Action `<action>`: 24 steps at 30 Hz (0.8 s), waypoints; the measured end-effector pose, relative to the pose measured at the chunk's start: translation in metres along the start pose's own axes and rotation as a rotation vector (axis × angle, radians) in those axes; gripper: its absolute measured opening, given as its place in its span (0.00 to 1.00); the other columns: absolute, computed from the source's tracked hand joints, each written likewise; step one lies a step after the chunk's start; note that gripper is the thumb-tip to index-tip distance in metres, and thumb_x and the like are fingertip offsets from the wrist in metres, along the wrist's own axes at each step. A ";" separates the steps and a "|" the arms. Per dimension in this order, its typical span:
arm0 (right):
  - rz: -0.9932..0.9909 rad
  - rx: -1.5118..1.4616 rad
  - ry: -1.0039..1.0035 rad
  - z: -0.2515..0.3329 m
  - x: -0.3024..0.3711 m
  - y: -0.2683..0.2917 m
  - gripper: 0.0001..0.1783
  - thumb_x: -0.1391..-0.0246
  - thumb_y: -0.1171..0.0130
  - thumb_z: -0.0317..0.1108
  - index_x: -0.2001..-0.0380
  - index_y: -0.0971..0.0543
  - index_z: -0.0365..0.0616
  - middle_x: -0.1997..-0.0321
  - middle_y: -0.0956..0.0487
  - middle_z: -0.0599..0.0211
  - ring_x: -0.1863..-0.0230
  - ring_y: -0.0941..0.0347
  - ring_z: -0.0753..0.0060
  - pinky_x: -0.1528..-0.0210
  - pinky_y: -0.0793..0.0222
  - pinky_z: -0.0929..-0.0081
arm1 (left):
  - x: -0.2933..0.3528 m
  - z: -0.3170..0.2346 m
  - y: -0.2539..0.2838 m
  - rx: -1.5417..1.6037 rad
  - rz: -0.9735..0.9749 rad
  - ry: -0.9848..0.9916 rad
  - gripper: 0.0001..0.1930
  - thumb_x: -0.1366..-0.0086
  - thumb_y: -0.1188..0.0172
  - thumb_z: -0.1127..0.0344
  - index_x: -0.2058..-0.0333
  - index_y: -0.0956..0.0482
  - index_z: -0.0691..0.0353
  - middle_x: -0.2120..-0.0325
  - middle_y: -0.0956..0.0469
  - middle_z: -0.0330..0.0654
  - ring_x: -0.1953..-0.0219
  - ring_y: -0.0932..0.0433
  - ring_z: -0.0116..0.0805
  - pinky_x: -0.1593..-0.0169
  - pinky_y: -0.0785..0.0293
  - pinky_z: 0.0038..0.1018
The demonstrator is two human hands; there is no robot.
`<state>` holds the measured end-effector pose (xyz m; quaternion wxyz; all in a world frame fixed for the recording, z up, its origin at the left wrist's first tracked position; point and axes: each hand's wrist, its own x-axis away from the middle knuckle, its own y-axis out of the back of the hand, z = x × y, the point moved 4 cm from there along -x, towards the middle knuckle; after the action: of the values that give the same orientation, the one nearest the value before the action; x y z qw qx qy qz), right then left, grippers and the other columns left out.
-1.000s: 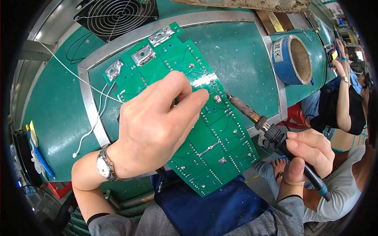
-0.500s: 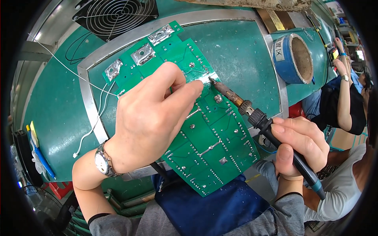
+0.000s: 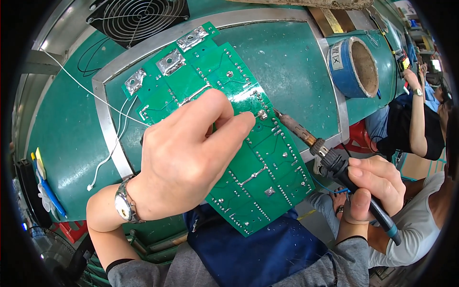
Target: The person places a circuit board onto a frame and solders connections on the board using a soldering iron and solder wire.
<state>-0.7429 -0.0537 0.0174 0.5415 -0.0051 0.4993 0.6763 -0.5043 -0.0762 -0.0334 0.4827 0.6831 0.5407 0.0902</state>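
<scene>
A large green circuit board [image 3: 253, 177] lies tilted with its soldered side up, its lower end over my blue apron. My left hand [image 3: 191, 143] is closed over the board's middle, thumb and forefinger pinching a thin solder wire [image 3: 95, 95] that runs in from the upper left. The pinched fingertips are beside a shiny solder blob near the board's right edge. My right hand [image 3: 375, 191] grips the black handle of a soldering iron [image 3: 318, 146]. Its tip is at the board's right edge, close to that blob and seemingly just off it.
A black fan with a wire guard [image 3: 141, 16] stands at the far left. At the right is a blue, round, hollow container [image 3: 351, 67]. A white cable [image 3: 107, 160] hangs beside the board. Two people [image 3: 416, 115] sit to the right.
Both hands have moved nearer and to the right along the board, from the bright strip to the solder blob. The iron's tip has drawn off to the right, and the board has shifted slightly.
</scene>
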 end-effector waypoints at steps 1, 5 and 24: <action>0.009 -0.039 0.021 0.000 0.000 -0.002 0.14 0.48 0.38 0.38 0.69 0.18 0.35 0.72 0.19 0.55 0.82 0.24 0.69 0.81 0.29 0.79 | 0.001 0.000 -0.002 0.011 0.001 0.006 0.15 0.53 0.32 0.81 0.64 0.18 0.64 0.74 0.30 0.40 0.80 0.30 0.29 0.78 0.35 0.24; 0.057 -0.094 0.084 -0.002 -0.005 -0.007 0.12 0.49 0.37 0.33 0.69 0.18 0.32 0.72 0.19 0.53 0.82 0.23 0.67 0.82 0.28 0.78 | 0.000 0.001 -0.003 0.036 0.010 0.005 0.16 0.53 0.33 0.81 0.63 0.18 0.64 0.74 0.30 0.40 0.79 0.30 0.29 0.78 0.35 0.24; 0.176 -0.075 0.129 0.002 -0.010 -0.007 0.11 0.54 0.36 0.28 0.67 0.18 0.32 0.69 0.20 0.52 0.78 0.22 0.66 0.78 0.25 0.77 | -0.001 0.001 -0.011 -0.001 0.013 -0.029 0.17 0.53 0.33 0.80 0.62 0.17 0.62 0.75 0.31 0.38 0.79 0.31 0.29 0.77 0.35 0.24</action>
<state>-0.7325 -0.0600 0.0195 0.4462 -0.0252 0.5062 0.7376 -0.5117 -0.0778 -0.0419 0.4903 0.6875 0.5291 0.0840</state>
